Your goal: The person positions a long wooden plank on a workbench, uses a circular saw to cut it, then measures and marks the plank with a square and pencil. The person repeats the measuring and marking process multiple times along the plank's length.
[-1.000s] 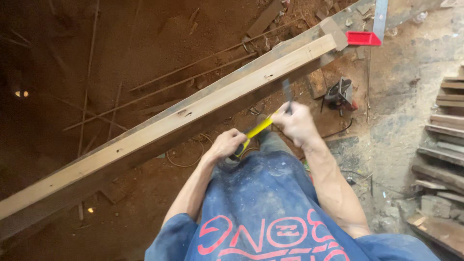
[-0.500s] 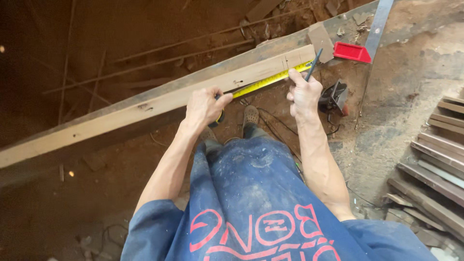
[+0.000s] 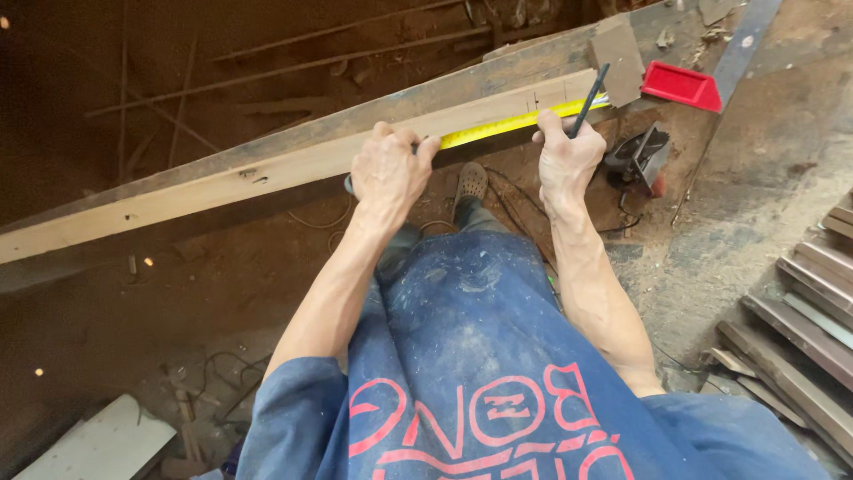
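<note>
My left hand (image 3: 388, 169) clamped the tape measure (image 3: 520, 122) case against the plank (image 3: 267, 173) so the yellow blade lay flat along its top edge, while my right hand (image 3: 566, 160) pinched the pencil (image 3: 589, 88) over the blade's far end.
</note>
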